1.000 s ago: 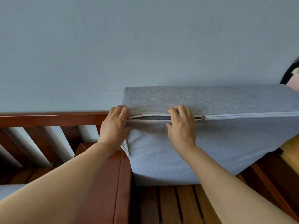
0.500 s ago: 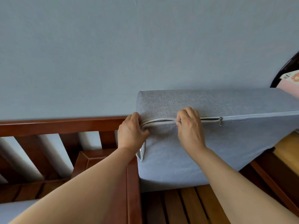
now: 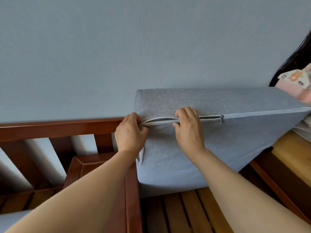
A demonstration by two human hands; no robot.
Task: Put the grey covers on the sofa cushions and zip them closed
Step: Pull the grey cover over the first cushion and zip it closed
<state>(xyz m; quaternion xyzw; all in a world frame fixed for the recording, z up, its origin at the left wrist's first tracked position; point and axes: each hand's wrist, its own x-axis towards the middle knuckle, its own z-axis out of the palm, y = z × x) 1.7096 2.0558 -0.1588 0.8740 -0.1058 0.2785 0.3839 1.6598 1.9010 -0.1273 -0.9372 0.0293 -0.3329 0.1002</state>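
The grey covered cushion (image 3: 210, 145) stands on its edge at the centre right of the frame, on the slats of the wooden sofa frame (image 3: 133, 190) and against the blue wall (image 3: 117, 47). Its zipper (image 3: 161, 120) is open at the left end; the slider (image 3: 221, 118) sits further right. The left hand (image 3: 129, 133) pinches the cover corner with curled fingers. The right hand (image 3: 189, 126) grasps the zipper edges together.
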